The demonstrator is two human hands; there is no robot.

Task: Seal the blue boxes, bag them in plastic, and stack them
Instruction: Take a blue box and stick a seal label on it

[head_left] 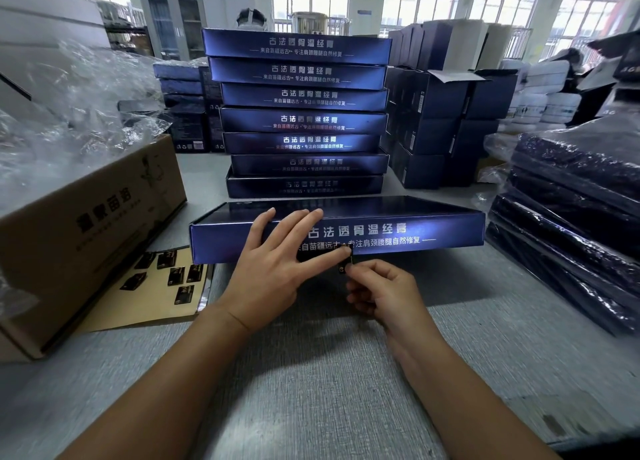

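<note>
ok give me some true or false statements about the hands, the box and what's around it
1. The left hand rests, fingers straight, on the long flat blue box. True.
2. The right hand is empty. False: it pinches a small dark seal sticker at the box's lower front edge.
3. The brown backing sheet lies right of that box. False: it lies left, beside the brown cardboard carton.
4. A stack of unbagged blue boxes stands behind it. True.
5. The plastic-bagged dark boxes sit at the right. True.
</note>
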